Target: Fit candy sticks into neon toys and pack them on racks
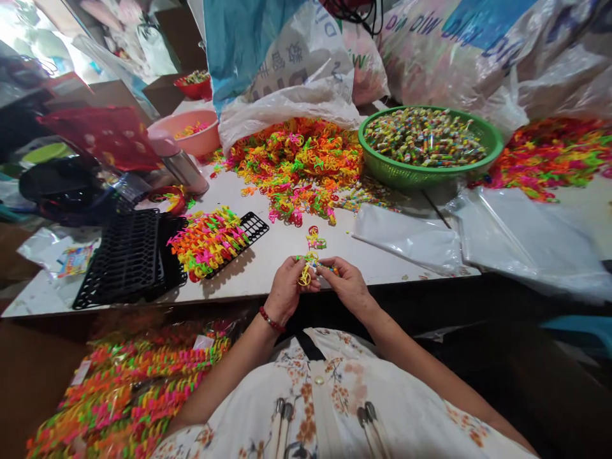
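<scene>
My left hand (285, 285) is closed on a small yellow plastic bicycle-shaped toy (305, 276), just over the table's front edge. My right hand (348, 282) pinches a small colourful wrapped stick (329, 269) close against the toy; its exact kind is too small to tell. Just beyond my fingers lie a few loose plastic toys (315, 240), pink, yellow and green. Left of them a black grid tray (255, 228) carries rows of bright toys (208, 242). A big heap of similar toys (296, 159) spreads across the table.
A green basket (375, 175) holds many small wrapped sticks. Clear plastic bags (406, 236) lie at right. Stacked black trays (119, 248), a bottle (184, 166) and a pink bowl (205, 137) stand at left. Bagged toys (129, 389) sit below the table edge (229, 293).
</scene>
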A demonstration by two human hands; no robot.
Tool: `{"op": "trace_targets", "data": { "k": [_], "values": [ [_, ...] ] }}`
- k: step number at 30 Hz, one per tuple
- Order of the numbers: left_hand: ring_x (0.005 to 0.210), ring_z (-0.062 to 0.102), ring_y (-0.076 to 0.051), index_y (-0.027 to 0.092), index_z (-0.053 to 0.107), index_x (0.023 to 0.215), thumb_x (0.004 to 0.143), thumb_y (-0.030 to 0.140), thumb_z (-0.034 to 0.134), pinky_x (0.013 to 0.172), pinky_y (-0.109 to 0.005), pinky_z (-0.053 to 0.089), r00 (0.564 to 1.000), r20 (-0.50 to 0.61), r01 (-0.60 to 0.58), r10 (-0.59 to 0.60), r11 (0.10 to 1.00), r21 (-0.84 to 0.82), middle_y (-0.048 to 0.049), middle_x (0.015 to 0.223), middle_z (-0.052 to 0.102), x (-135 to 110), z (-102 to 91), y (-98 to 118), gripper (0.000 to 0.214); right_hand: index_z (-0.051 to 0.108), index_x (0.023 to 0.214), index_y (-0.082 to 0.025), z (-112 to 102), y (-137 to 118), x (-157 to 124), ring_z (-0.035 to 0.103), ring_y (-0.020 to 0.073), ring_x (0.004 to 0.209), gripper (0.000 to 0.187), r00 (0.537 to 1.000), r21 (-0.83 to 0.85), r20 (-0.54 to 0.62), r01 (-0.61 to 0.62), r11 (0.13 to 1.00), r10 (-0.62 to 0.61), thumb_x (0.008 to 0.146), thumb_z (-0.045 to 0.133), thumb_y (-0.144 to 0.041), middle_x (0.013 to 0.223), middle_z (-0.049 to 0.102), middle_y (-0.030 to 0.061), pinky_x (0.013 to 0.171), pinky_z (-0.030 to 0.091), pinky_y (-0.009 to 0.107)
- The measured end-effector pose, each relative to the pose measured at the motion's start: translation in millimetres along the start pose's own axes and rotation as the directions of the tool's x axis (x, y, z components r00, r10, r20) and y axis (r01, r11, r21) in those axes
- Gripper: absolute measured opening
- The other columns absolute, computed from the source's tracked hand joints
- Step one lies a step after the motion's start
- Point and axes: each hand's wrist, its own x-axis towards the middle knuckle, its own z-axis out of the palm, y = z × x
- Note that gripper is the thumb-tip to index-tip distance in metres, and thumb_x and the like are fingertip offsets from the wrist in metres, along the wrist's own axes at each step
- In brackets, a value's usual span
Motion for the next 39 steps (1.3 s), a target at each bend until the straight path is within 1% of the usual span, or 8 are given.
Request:
{"op": "trace_targets", "data": {
  "k": [6, 9, 12, 17, 21, 26, 31, 39],
  "values": [
    [0.035, 0.047, -0.008, 0.019, 0.046, 0.090, 0.084, 0.049, 0.058, 0.035, -0.018, 0.037, 0.997, -0.068, -0.035, 0.044, 0.991, 0.129, 0.0066, 0.053, 0.053, -1, 5.4, -3, 0.033, 0.069, 0.095, -0.018, -1, 6, -4, 0.061, 0.0161, 0.075, 0.031, 0.996, -0.099, 0.015, 0.087, 0.991, -0.086, 0.081, 0.066, -0.045, 0.084, 0.070, 0.0021, 0.073, 0.048, 0.028],
    [0.036, 0.042, -0.006, 0.020, 0.046, 0.087, 0.085, 0.049, 0.056, 0.032, -0.015, 0.030, 0.988, -0.134, -0.051, 0.075, 0.984, 0.172, 0.0084, 0.053, 0.048, -1, 7.3, -7, 0.031, 0.069, 0.097, -0.019, 0, 7, -6, 0.063, 0.0172, 0.078, 0.028, 0.991, -0.174, -0.001, 0.134, 0.976, -0.137, 0.082, 0.065, -0.042, 0.089, 0.071, 0.0028, 0.074, 0.048, 0.029],
    [0.038, 0.039, -0.005, 0.020, 0.045, 0.085, 0.086, 0.047, 0.056, 0.032, -0.015, 0.026, 0.986, -0.147, -0.058, 0.084, 0.984, 0.168, 0.0083, 0.056, 0.045, 0, 7.3, -9, 0.030, 0.069, 0.098, -0.020, 0, 5, -8, 0.063, 0.0175, 0.079, 0.024, 0.981, -0.245, 0.004, 0.191, 0.950, -0.196, 0.084, 0.063, -0.038, 0.091, 0.071, 0.0028, 0.073, 0.048, 0.028],
    [0.039, 0.036, -0.004, 0.019, 0.046, 0.085, 0.085, 0.048, 0.058, 0.035, -0.014, 0.026, 0.984, -0.151, -0.072, 0.096, 0.985, 0.154, 0.0090, 0.057, 0.044, 2, 4.3, -9, 0.030, 0.069, 0.098, -0.020, 0, -1, -11, 0.065, 0.0180, 0.081, 0.019, 0.961, -0.329, 0.031, 0.269, 0.906, -0.274, 0.085, 0.061, -0.031, 0.090, 0.072, 0.0031, 0.073, 0.049, 0.028],
    [0.040, 0.036, -0.004, 0.019, 0.046, 0.084, 0.085, 0.047, 0.058, 0.035, -0.014, 0.026, 0.988, -0.133, -0.056, 0.079, 0.984, 0.169, 0.0089, 0.057, 0.044, 2, 4.3, -10, 0.030, 0.070, 0.100, -0.020, 0, -3, -11, 0.065, 0.0170, 0.079, 0.019, 0.953, -0.337, 0.019, 0.291, 0.895, -0.303, 0.086, 0.061, -0.030, 0.090, 0.072, 0.0026, 0.073, 0.050, 0.027],
    [0.040, 0.036, -0.004, 0.019, 0.047, 0.085, 0.084, 0.047, 0.059, 0.035, -0.015, 0.026, 0.988, -0.138, -0.044, 0.067, 0.987, 0.158, 0.0086, 0.057, 0.044, 1, 6.4, -11, 0.031, 0.070, 0.101, -0.021, -1, -1, -11, 0.067, 0.0170, 0.081, 0.018, 0.938, -0.348, 0.043, 0.336, 0.875, -0.343, 0.086, 0.060, -0.026, 0.093, 0.073, 0.0028, 0.076, 0.052, 0.028],
    [0.038, 0.036, -0.003, 0.019, 0.046, 0.085, 0.082, 0.047, 0.060, 0.034, -0.014, 0.025, 0.987, -0.157, -0.027, 0.043, 0.994, 0.103, 0.0088, 0.057, 0.045, 2, 7.7, -12, 0.031, 0.070, 0.102, -0.022, -3, 0, -10, 0.068, 0.0176, 0.085, 0.019, 0.911, -0.399, 0.060, 0.396, 0.827, -0.407, 0.086, 0.059, -0.020, 0.096, 0.073, 0.0038, 0.079, 0.053, 0.029],
    [0.036, 0.034, -0.003, 0.020, 0.045, 0.084, 0.080, 0.049, 0.062, 0.033, -0.014, 0.022, 0.990, -0.138, -0.027, 0.035, 0.998, 0.056, 0.0094, 0.055, 0.044, 2, 7.3, -12, 0.035, 0.069, 0.106, -0.023, -7, 8, -9, 0.069, 0.0187, 0.091, 0.024, 0.881, -0.450, 0.106, 0.457, 0.768, -0.462, 0.086, 0.057, -0.016, 0.100, 0.073, 0.0046, 0.084, 0.054, 0.031]
  ]
}}
